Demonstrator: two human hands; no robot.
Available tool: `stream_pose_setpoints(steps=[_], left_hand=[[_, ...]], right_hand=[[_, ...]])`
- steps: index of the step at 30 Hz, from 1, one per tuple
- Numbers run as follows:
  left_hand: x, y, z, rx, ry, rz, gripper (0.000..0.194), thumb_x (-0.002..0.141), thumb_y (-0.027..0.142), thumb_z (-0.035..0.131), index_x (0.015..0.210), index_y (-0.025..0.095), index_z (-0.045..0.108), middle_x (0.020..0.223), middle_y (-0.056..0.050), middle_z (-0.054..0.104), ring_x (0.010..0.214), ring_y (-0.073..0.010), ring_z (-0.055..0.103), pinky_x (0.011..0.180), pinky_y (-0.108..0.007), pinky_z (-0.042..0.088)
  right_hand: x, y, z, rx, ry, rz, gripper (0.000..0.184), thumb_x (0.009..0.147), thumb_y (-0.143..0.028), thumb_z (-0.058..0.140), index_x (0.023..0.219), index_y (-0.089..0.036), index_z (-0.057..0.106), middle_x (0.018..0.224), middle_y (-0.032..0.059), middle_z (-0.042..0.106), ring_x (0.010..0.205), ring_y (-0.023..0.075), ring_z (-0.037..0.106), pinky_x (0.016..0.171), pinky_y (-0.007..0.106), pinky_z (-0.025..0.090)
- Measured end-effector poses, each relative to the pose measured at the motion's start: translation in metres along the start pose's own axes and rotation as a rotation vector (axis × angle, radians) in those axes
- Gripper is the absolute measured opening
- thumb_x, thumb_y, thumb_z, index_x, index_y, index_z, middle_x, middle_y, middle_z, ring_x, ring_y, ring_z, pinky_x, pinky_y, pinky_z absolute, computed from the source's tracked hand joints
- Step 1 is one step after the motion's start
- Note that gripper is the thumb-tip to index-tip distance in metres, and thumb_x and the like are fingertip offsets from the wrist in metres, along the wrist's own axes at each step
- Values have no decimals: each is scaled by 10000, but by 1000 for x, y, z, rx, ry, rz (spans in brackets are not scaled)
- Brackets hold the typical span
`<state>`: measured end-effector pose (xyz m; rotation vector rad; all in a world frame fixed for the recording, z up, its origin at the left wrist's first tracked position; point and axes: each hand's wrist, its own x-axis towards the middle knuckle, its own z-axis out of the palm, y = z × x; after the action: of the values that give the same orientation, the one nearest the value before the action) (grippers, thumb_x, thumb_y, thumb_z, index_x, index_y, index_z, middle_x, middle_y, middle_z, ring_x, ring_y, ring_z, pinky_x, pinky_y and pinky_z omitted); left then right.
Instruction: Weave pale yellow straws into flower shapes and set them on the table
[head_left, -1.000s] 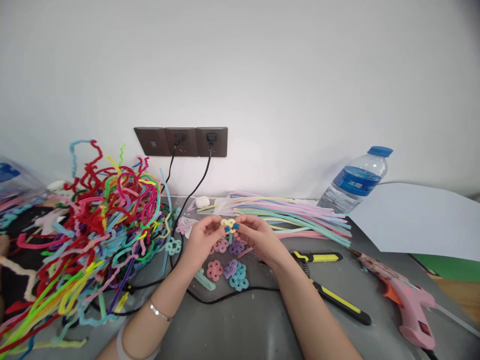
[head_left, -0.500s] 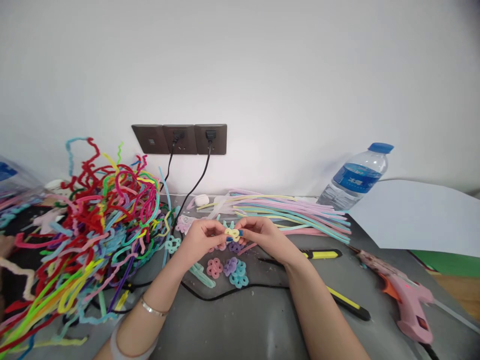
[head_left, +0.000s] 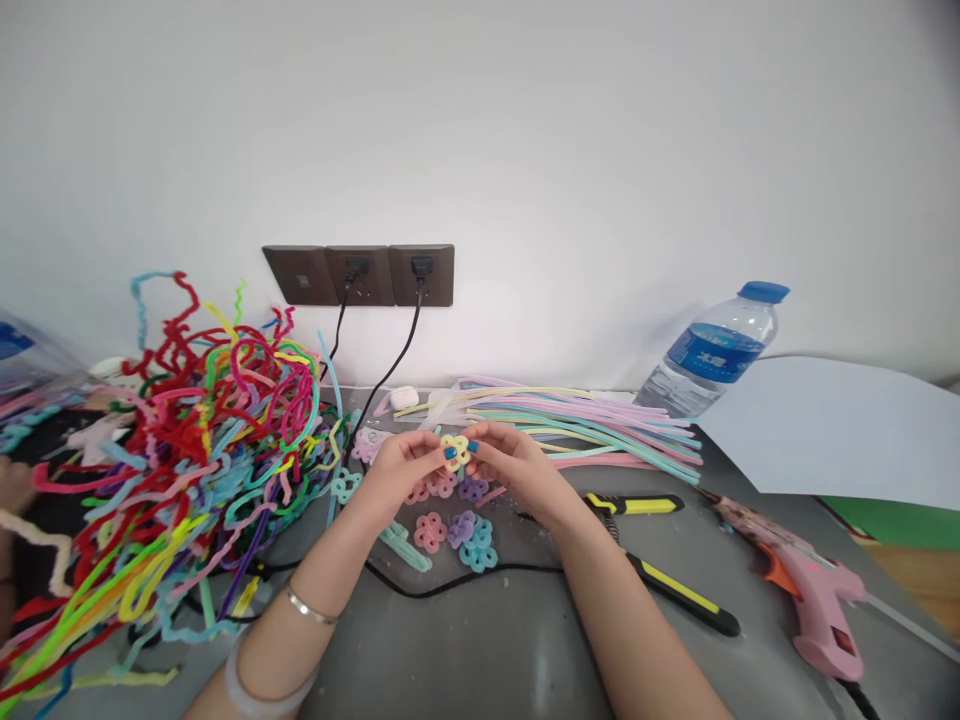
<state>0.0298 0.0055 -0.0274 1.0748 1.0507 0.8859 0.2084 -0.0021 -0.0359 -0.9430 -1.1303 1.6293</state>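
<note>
Between my two hands is a small yellow pipe-cleaner flower (head_left: 454, 440), its looped petals facing me. My left hand (head_left: 405, 464) pinches it from the left, thumb on its front. From the other side my right hand (head_left: 511, 462) grips it with thumb and fingers. Just below lie finished-looking flowers: a pink flower (head_left: 430, 533), a purple flower (head_left: 461, 529) and a blue flower (head_left: 478, 546). A mint flower (head_left: 346, 486) sits left of my left hand, and folded mint pipe cleaners (head_left: 406, 547) rest under it. More pink and purple flowers are partly hidden behind my fingers.
A tangled heap of coloured pipe cleaners (head_left: 217, 430) covers the left side. Straight pastel pipe cleaners (head_left: 585, 415) lie behind my hands. Yellow-black pliers (head_left: 679, 590), a pink glue gun (head_left: 814, 590), a water bottle (head_left: 716, 345) and white paper (head_left: 847, 430) are on the right. A black cable (head_left: 435, 590) crosses the table.
The yellow flower has been tilted up and raised slightly, so its full face now shows. Both hands have shifted a little, with the left thumb now across its front.
</note>
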Motion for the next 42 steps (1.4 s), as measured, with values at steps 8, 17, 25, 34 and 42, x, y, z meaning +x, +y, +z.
stream_pose_setpoints(steps=[8,17,25,34,42], left_hand=[[2,-3,5,-186,37,38,384,562,360,867,826,118,728,790,-63,725,668,-124,633,644,-235,520],[0,0,-4,-64,-64,-12,395,614,377,840,875,119,695,716,-37,705,586,-116,620,562,-220,487],[-1,3,-5,16,-38,19,343,641,363,804,843,109,694,626,-15,670,550,-101,585,508,-190,429],[3,-5,2,-61,37,-4,361,618,375,801,830,122,654,610,-9,662,546,-122,604,526,-219,459],[2,-4,6,-31,51,33,271,679,348,745,818,139,642,566,8,630,505,-110,573,461,-194,409]], right_hand=[[2,5,-2,-37,-22,4,303,725,-440,756,772,-179,608,701,-11,604,615,113,548,590,244,416],[-2,1,-7,52,-163,68,311,740,-440,743,823,-183,590,769,9,627,660,118,578,630,249,452],[-1,0,-5,-192,-30,-109,233,819,-410,641,911,-216,550,878,11,588,719,135,573,613,253,452],[-2,1,6,-793,126,-569,27,843,-218,625,864,-221,609,910,51,571,886,205,558,708,303,478],[-3,2,8,-881,168,-653,111,869,-153,543,834,-218,626,887,65,581,872,212,573,683,304,485]])
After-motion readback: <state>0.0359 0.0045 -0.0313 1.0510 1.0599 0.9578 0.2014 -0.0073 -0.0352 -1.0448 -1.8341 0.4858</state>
